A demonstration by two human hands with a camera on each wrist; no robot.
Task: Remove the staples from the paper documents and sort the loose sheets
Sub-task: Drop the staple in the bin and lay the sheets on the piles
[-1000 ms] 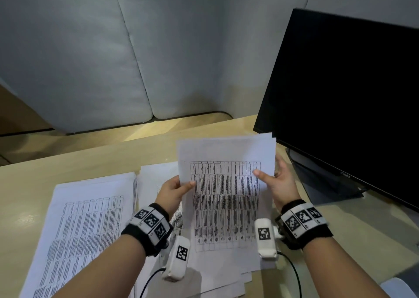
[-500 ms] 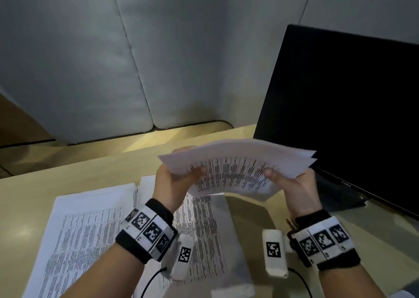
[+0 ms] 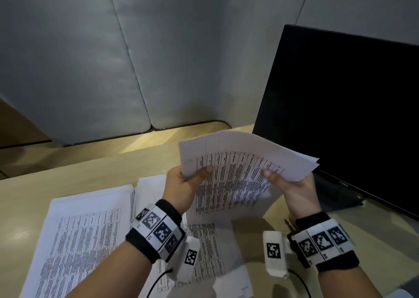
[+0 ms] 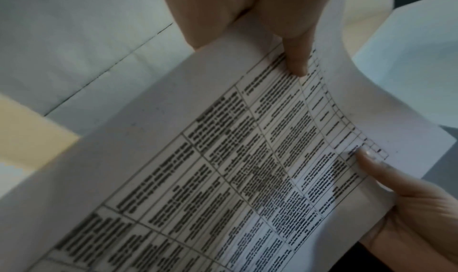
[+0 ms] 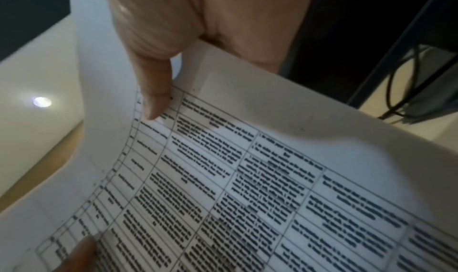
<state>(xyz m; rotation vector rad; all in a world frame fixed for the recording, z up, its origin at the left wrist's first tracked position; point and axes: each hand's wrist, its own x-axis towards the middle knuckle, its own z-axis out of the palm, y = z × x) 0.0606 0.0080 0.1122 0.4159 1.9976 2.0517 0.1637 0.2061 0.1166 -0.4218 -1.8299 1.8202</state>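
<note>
Doc point(image 3: 240, 173) in both hands, off desk point(image 3: 90, 175)

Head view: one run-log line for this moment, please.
left hand: grips sheaf | right hand: grips sheaf | sheaf: raised above desk

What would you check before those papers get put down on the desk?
1. Left hand grips the held sheets: ok.
2. Right hand grips them too: ok.
3. Held sheets flat: not ok, they bow between the hands.
4. Edges squared: not ok, corners fan out near the monitor.
5. Staple removed: cannot tell.
6. Piles on the desk ready: ok, left stack and middle stack lie there.
</note>
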